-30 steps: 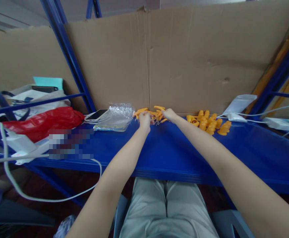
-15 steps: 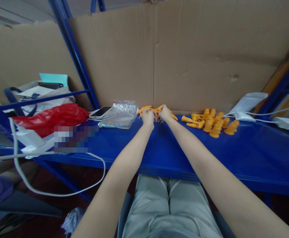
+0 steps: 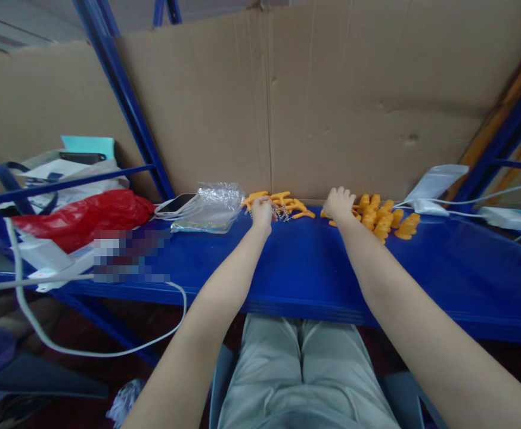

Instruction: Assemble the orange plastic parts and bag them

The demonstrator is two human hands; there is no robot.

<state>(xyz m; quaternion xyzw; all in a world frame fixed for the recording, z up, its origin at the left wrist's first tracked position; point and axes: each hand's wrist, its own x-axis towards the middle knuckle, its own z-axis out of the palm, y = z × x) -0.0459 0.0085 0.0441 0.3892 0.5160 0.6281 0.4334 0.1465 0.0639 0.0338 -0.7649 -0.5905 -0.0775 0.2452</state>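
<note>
Over the left part of a loose row of branching orange plastic pieces [image 3: 303,210], my left hand [image 3: 261,214] is closed in a pinch. What its fingers hold is hidden. Small shiny metal bits [image 3: 282,213], perhaps little chains, lie just right of it. My right hand [image 3: 338,204] is farther right with bent fingers, gripping one of the orange plastic pieces; most of that piece is covered by the hand. Close by on the right stands a cluster of orange figure-shaped plastic pieces [image 3: 382,217].
The blue shelf top [image 3: 305,268] runs against a cardboard wall [image 3: 354,119]. Left of my hands are a clear plastic bag [image 3: 218,208], a phone [image 3: 177,204] with a white cable, a red bag [image 3: 90,217] and a power strip [image 3: 59,271]. Another white bag [image 3: 434,187] lies right.
My right hand has moved right, away from my left hand, onto the orange pieces beside the cluster. My left hand stays near its place. The view has shifted slightly.
</note>
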